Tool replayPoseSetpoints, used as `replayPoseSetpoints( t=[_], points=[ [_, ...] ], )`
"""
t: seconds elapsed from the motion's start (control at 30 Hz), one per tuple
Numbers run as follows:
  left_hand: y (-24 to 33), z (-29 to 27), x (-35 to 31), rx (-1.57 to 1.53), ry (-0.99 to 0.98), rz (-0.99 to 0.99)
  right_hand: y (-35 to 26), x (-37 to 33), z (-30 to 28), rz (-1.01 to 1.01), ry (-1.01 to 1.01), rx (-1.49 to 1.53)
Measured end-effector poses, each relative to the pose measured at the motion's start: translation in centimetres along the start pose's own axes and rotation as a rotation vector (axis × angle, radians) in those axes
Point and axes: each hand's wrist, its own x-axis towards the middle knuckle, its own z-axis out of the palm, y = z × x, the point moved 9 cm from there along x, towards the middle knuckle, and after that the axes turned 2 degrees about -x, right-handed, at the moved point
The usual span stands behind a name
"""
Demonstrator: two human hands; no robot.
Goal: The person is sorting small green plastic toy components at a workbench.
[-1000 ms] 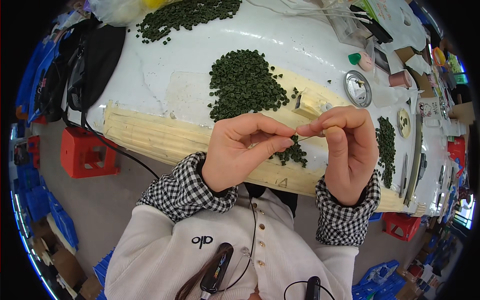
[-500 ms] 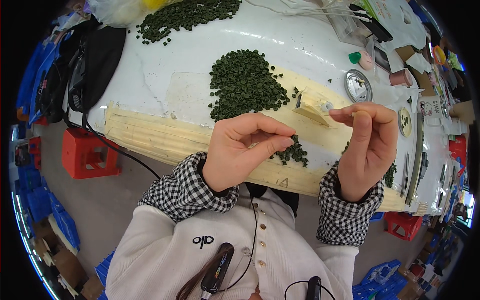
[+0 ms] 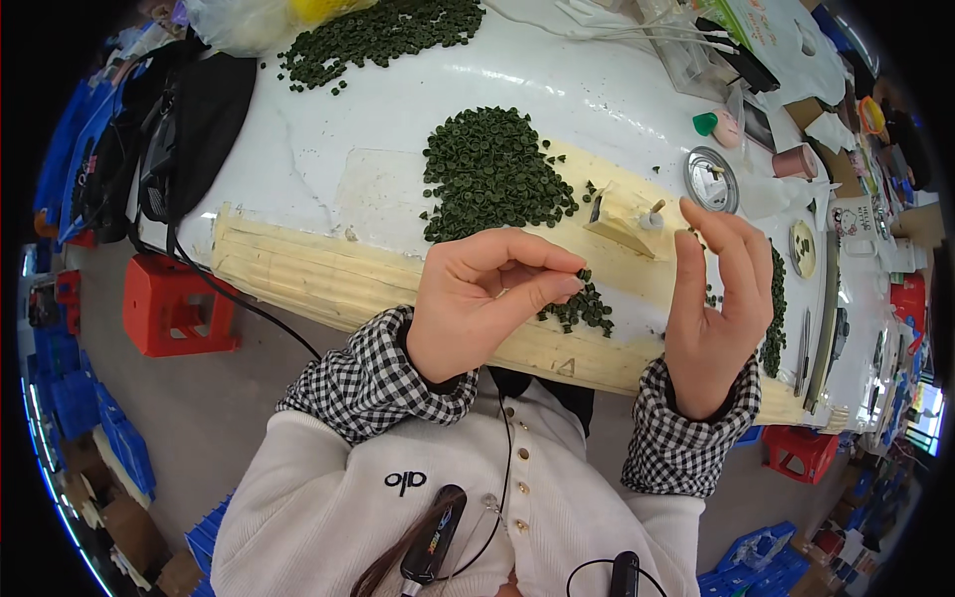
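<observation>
My left hand [image 3: 468,303] is closed in a pinch, with a small dark green cap-like piece [image 3: 584,274] between thumb and forefinger. Below those fingertips lies a small heap of similar green pieces [image 3: 587,313]. To the right, my right hand [image 3: 718,333] is raised with thumb and fingers apart, holding nothing that I can see. Just left of its fingertips stands a block wrapped in cream tape [image 3: 622,224]. A white tube [image 3: 651,221] sits on the block, and a thin brownish stick [image 3: 658,206] pokes up from it.
A large pile of green pieces [image 3: 492,174] lies beyond my left hand, and another pile [image 3: 383,40] is farther back. Right of my right hand are more green pieces [image 3: 775,318] and tweezers [image 3: 805,338]. A round metal lid [image 3: 710,179] and a black bag [image 3: 204,134] rest on the table.
My right hand has drawn away from the white tube and its fingers have opened. The thin stick now stands in the tube. The left hand keeps its pinch almost in place.
</observation>
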Motion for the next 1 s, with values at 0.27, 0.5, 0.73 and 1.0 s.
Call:
replayPoseSetpoints(
  t=[0.27, 0.5, 0.73, 1.0],
  points=[
    [-0.1, 0.0, 0.0, -0.008, -0.012, 0.019, -1.5, -4.2, 3.0, 0.143, -0.243, 0.532],
    [0.7, 0.3, -0.1, 0.094, -0.05, 0.091, -1.6, -4.5, 3.0, 0.095, -0.258, 0.517],
    [1.6, 1.1, 0.0, 0.443, -0.129, 0.141, 0.2, -5.0, 1.6, 0.104, -0.207, 0.322],
    [2.7, 0.9, -0.7, 0.98, -0.2, 0.309, 6.7, -5.7, -1.9, 0.204, -0.079, -0.315]
  ],
)
